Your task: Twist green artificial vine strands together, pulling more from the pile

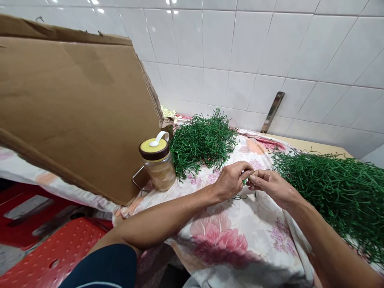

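Dark navy sleeve (99, 266) right at the bottom of the frame, and out of it the left forearm (159, 220) sweeps low across the near edge of the floral cloth (222, 236), while the right forearm (336, 248) comes in from the lower right corner to meet it. Now look at this: the left hand (231, 181) and the right hand (270, 187) are together near the middle of the cloth, fingertips pinched tight on a wiry green strand (245, 182), with a thin loop of it dangling just beneath them. Wrists turned in, elbows wide, and that's good form: working right at the fingertips, low over the cloth, looks like the way to stop a springy strand slipping or snagging. One heap of wiry green sprigs (201, 144) sits toward the far edge, beside a jar with a yellow lid (157, 160) on a wire stand (139, 180), and a bigger heap (333, 196) spills over the right edge, just past the right hand. Cardboard sheet (69, 104) leans in at left, above a red plastic stool (51, 256).
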A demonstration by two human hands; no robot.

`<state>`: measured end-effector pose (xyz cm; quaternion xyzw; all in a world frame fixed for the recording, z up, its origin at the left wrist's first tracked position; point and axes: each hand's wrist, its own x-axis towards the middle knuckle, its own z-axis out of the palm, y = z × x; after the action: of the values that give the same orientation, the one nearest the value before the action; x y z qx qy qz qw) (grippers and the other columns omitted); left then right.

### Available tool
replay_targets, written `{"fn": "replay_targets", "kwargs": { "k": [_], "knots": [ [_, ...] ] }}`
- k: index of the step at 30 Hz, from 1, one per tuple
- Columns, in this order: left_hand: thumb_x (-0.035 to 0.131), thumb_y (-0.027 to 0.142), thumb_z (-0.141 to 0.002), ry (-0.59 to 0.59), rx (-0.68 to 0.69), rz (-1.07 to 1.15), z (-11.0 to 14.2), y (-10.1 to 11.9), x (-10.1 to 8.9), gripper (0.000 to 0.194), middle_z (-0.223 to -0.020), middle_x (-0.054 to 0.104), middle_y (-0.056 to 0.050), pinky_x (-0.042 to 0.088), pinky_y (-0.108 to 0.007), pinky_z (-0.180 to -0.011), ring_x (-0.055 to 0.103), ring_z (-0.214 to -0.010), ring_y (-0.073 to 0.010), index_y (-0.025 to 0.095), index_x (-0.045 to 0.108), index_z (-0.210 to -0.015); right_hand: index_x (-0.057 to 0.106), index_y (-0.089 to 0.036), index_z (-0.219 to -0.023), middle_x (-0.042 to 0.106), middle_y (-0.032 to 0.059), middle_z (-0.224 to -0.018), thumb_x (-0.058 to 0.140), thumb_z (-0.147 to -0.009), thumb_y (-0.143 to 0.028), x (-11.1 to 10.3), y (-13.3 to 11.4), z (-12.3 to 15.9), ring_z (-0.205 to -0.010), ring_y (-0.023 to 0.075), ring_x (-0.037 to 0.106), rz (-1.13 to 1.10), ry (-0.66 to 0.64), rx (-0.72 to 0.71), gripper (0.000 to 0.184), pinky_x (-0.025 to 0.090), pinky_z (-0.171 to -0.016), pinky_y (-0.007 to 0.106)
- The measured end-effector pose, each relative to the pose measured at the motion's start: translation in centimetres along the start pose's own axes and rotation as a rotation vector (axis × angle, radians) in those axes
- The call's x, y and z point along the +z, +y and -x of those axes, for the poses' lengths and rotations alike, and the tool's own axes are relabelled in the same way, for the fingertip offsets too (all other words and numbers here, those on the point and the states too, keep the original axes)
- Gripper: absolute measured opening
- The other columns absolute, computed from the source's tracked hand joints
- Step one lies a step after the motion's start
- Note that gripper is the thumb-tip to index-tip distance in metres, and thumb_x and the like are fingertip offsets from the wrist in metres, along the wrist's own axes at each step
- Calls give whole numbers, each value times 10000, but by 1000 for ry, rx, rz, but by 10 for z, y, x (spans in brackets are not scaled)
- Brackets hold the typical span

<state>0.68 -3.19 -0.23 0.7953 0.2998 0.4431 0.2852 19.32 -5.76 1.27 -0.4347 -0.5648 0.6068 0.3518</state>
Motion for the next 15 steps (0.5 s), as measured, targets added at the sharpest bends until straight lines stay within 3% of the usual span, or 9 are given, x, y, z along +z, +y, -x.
{"fn": "replay_targets", "kwargs": {
  "k": [3, 6, 10, 15],
  "knots": [
    [504, 300, -967, 0, -61, 71, -1, 2, -1, 210, -895, 692, -54, 465, -249, -761, 614, -812, -142, 161, 659, -942, 698, -162, -859, 667, 53, -879, 808, -751, -538, -1, 3, -1, -812, 168, 588, -51, 10, 6, 407, 467, -796, 327],
    [570, 301, -915, -6, -214, 208, -6, 1, -2, 185, -844, 679, -40, 448, -225, -663, 593, -724, -121, 145, 666, -933, 689, -165, -858, 651, 35, -841, 801, -762, -527, -5, 5, -2, -792, 161, 580, -8, 50, -31, 391, 457, -765, 307],
    [623, 340, -852, -132, -425, 409, -12, -4, -1, 213, -683, 612, 4, 394, -212, -512, 510, -508, -80, 130, 641, -886, 680, -161, -819, 633, 22, -755, 789, -759, -546, -11, 2, -1, -704, 150, 540, 161, 91, -76, 405, 423, -671, 285],
    [697, 426, -783, -241, -499, 524, -16, -3, -5, 314, -649, 609, 4, 343, -195, -466, 458, -464, -57, 131, 615, -852, 709, -155, -856, 676, 54, -819, 747, -795, -552, -14, -10, 4, -741, 168, 558, 265, 65, -83, 403, 422, -676, 290]
  ]
}}
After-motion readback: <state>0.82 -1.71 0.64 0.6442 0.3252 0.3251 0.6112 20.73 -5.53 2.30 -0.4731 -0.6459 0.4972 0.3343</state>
